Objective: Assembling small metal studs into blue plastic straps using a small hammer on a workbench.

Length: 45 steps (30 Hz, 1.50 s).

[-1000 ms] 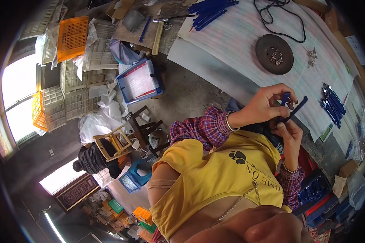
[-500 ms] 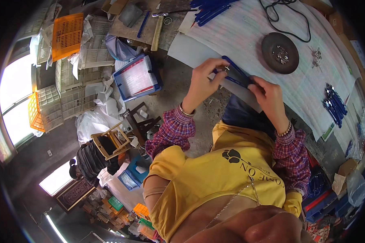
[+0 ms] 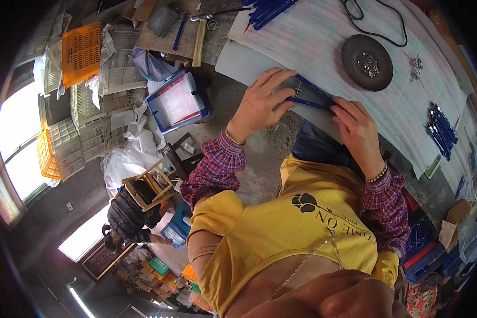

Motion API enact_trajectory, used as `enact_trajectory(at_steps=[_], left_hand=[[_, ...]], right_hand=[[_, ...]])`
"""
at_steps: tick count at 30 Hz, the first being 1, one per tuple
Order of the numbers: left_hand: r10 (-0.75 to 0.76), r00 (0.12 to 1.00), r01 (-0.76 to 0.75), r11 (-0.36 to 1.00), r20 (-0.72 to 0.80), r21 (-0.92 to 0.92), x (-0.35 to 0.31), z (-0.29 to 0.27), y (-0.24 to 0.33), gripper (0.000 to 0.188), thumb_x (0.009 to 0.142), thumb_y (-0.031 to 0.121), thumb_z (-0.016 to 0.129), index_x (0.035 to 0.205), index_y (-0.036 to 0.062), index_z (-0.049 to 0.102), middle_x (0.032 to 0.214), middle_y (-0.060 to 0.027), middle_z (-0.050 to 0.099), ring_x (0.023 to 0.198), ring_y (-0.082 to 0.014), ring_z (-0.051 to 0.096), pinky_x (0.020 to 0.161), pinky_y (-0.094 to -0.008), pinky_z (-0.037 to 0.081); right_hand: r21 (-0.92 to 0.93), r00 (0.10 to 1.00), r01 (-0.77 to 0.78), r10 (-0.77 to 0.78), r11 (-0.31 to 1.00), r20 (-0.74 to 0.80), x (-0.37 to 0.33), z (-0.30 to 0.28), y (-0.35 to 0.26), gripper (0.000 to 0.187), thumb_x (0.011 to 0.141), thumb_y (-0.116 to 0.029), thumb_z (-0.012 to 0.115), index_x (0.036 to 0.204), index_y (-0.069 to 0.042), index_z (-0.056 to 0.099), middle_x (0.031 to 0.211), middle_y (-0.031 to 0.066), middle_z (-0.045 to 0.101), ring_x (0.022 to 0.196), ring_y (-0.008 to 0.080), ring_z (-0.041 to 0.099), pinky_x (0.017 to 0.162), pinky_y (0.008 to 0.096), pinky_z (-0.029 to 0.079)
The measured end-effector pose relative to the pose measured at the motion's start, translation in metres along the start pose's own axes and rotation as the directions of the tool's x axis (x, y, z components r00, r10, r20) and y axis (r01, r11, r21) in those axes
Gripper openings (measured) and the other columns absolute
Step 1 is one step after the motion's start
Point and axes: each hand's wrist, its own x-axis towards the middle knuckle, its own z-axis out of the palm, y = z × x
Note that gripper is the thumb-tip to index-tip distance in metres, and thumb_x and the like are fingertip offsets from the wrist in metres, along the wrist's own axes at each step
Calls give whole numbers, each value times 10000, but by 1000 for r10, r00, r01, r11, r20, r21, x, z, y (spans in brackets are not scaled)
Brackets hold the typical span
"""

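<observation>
Both my hands hold a blue, narrow two-armed piece [image 3: 314, 85] in a V shape above the table's near edge. At its spread end, the fingers of my left hand [image 3: 259, 106] are closed on the two arms. A thin, silvery cross-shaped metal part [image 3: 298, 89] sits between the arms, close to my left fingertips. My right hand [image 3: 358, 127] pinches the end where the arms meet. Beyond it stands a dark round bowl [image 3: 350, 74] holding small metal parts [image 3: 369, 64].
White sheeting [image 3: 323, 40] covers the table. Blue strips [image 3: 273, 10] lie at the far edge, a bundle of blue pieces [image 3: 441, 130] at the right, and thin metal pieces [image 3: 417, 69] beyond the bowl. A black cord [image 3: 379, 33] curls behind. At left, another person [image 3: 124, 217] bends beside a wooden stool [image 3: 148, 185].
My left fingers have shifted from around the small metal part to gripping both blue arms, with the metal part now between them. My right hand still pinches the joined end.
</observation>
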Motion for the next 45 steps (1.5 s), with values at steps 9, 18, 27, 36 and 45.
enact_trajectory(at_steps=[9,18,27,36,45], left_hand=[[31,990,-38,998,141,43,6,-2,-2,214,657,73,713,848,56,618,1291,-60,555,1188,-313,495,922,-406,449],[77,990,-82,996,118,36,3,-2,-8,214,634,46,696,821,38,594,1247,-88,580,1151,-337,504,914,-416,457],[-84,988,98,990,133,-101,-9,-26,-49,195,650,5,695,795,9,566,1180,-119,616,1126,-338,515,907,-404,459],[117,991,-93,949,63,-302,19,41,9,197,627,26,731,720,1,559,1203,-69,619,1114,-340,519,925,-394,445],[-73,995,77,995,64,-59,-13,-28,-59,173,624,1,718,729,12,582,1215,-51,616,1127,-319,512,926,-383,448]], right_hand=[[-53,999,40,-39,998,21,-2,3,3,249,696,62,649,944,44,640,1105,103,635,902,277,598,750,358,511],[-53,996,91,-92,994,-17,-2,11,10,238,664,52,669,899,43,641,1040,125,638,909,273,600,746,350,512],[-76,988,148,-150,986,-29,31,46,-6,230,663,-6,647,891,26,638,1025,129,629,894,281,603,739,354,513],[-283,995,-39,12,958,-98,-36,-18,3,193,680,48,676,869,22,649,975,128,643,854,284,618,712,368,518],[-131,989,140,-144,981,-21,43,53,-7,170,708,-35,644,870,13,641,977,121,637,866,271,593,725,350,505]])
